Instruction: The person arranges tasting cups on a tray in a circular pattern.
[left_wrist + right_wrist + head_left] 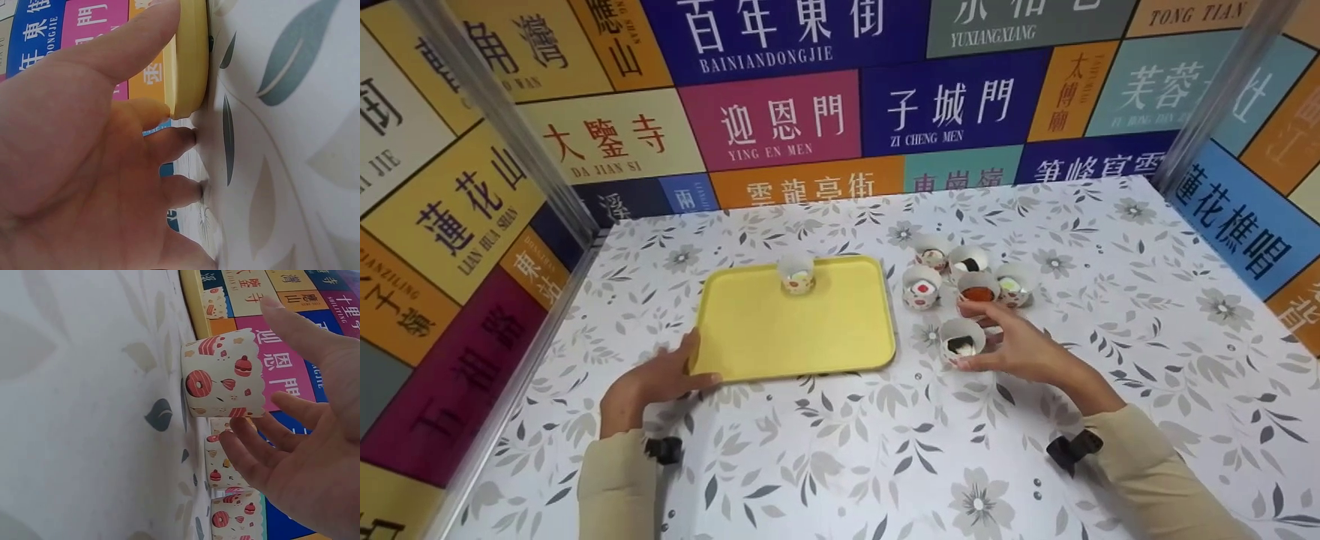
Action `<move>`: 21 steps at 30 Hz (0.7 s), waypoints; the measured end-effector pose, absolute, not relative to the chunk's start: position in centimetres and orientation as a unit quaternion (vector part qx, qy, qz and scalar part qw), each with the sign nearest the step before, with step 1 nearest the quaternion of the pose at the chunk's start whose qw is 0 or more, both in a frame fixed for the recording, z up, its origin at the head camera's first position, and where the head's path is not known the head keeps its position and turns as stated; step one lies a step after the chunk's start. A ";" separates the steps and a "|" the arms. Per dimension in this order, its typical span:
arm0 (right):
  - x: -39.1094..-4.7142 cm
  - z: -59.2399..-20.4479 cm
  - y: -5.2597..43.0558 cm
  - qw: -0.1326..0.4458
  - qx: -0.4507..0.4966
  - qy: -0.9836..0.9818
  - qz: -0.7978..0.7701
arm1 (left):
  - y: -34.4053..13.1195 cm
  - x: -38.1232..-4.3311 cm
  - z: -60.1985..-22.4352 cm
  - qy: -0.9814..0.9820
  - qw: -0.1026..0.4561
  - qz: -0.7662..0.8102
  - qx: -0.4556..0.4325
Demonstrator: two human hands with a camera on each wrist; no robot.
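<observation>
A yellow tray point(795, 337) lies on the table, and my left hand point(664, 375) holds its near left corner. The thumb point(152, 34) lies along the near rim while the fingers reach round the left side, some tips down on the tabletop. My right hand point(1020, 349) reaches round a printed paper cup point(962, 352) holding something dark and white. That cup stands upright on the table. In the right wrist view the thumb point(292, 326) is spread apart from the cup wall point(225, 377), and the fingertips are close at its scalloped rim.
One paper cup point(796, 279) stands on the tray's far edge area. Several more cups cluster behind my right hand, among them one with orange-red contents point(977, 294) and one with a red dot point(921, 291). A panel of coloured signs point(780, 120) stands behind the table.
</observation>
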State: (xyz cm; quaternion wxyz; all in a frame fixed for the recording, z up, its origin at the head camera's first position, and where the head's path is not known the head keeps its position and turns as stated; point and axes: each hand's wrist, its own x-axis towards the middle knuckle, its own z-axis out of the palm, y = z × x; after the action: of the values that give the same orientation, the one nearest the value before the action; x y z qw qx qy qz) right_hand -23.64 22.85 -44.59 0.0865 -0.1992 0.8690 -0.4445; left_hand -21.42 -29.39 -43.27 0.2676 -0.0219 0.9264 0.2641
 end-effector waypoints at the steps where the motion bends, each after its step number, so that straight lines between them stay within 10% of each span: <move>1: -23.7 -44.7 22.9 0.087 -0.199 0.870 -0.443 | -29.4 -21.5 -43.3 0.926 0.268 0.265 -0.025; 21: -24.1 -45.4 22.5 0.098 -0.184 0.902 -0.377 | -29.5 -21.6 -43.3 0.929 0.266 0.257 -0.028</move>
State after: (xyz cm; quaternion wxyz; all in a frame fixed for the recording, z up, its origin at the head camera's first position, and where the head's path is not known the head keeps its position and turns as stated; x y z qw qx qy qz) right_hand -24.08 22.51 -45.45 0.0984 -0.1843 0.9024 -0.3768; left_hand -21.55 -29.46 -43.26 0.2656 -0.0281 0.9289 0.2566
